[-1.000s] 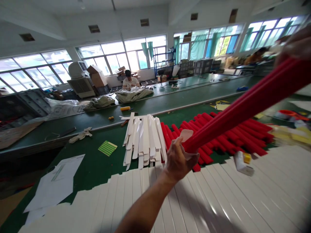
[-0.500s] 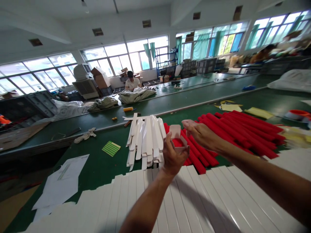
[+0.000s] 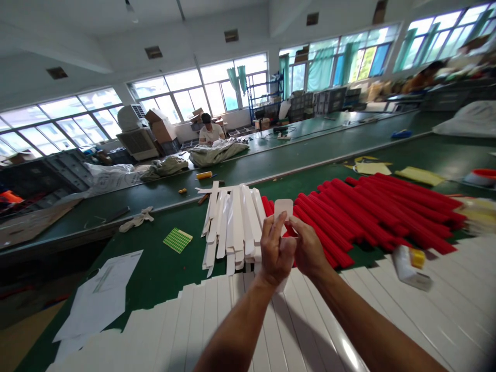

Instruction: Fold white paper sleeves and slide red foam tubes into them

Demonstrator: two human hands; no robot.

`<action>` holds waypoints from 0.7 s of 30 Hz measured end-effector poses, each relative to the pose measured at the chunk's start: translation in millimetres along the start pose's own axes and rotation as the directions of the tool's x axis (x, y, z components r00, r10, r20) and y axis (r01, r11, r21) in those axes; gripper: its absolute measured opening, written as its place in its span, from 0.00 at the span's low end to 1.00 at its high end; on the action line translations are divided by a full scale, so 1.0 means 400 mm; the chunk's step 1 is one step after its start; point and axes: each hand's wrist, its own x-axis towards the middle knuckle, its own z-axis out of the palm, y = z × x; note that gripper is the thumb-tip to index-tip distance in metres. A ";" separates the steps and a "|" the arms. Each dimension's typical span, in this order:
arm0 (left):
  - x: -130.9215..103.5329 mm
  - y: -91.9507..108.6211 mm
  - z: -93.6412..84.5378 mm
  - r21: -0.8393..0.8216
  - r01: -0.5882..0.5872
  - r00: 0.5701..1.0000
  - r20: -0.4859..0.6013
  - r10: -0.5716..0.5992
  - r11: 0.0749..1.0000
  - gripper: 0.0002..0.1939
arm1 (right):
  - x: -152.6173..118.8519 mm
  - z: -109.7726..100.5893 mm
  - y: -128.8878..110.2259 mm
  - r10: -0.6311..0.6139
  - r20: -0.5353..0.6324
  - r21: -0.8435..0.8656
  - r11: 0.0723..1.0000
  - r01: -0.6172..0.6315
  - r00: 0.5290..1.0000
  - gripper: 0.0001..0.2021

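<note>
The person is standing at a long green table (image 3: 163,268), holding both hands up close together in front of the chest. The left hand (image 3: 274,252) is wrapping its fingers around the end of a slim white box (image 3: 283,211), whose rounded flap is sticking up above the knuckles. The right hand (image 3: 306,247) is pressing in against the same box from the other side, fingertips pinching at the flap, so both hands are closed on it and touching one another. How far the box runs down below the hands is hidden behind them. Just beyond the hands a pile of red tubes (image 3: 372,217) is lying across the table, spreading off to the right. To the left of that, a loose heap of flat white box blanks (image 3: 230,227) is fanning out. Nearer the person, a row of closed white boxes (image 3: 217,325) is lying side by side, filling the near edge of the table under the forearms. A small white bottle with a yellow cap (image 3: 409,264) is lying on those boxes to the right, blurred. A green sticker sheet (image 3: 177,240) and some paper sheets (image 3: 104,294) are lying on the left of the table. Across the room another worker (image 3: 209,132) is sitting at a far bench beside the windows.
</note>
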 end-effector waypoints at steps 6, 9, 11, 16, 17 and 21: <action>0.026 0.014 0.001 -0.274 0.342 0.937 0.029 -0.348 0.899 0.22 | 0.007 0.035 -0.015 0.029 -0.049 0.097 0.995 -0.024 0.998 0.11; 0.039 0.006 -0.002 -0.317 0.389 0.917 0.044 -0.397 0.865 0.21 | 0.007 0.045 -0.001 -0.038 -0.134 0.081 0.995 0.049 0.990 0.11; 0.043 -0.004 -0.010 -0.281 0.376 0.920 0.003 -0.391 0.883 0.16 | 0.009 0.050 0.013 -0.102 -0.159 0.072 0.991 0.115 0.982 0.05; 0.024 -0.034 -0.042 -0.154 0.234 0.966 -0.074 -0.247 0.960 0.19 | 0.007 0.058 0.036 -0.254 -0.109 0.004 0.967 0.256 0.961 0.12; 0.018 -0.040 -0.052 -0.115 0.190 0.978 -0.067 -0.199 0.975 0.21 | 0.004 0.057 0.038 -0.254 -0.102 -0.002 0.967 0.255 0.962 0.14; 0.010 -0.053 -0.102 0.079 -0.037 0.997 0.067 0.032 0.996 0.24 | -0.023 0.039 0.044 -0.238 -0.006 -0.026 0.971 0.238 0.971 0.19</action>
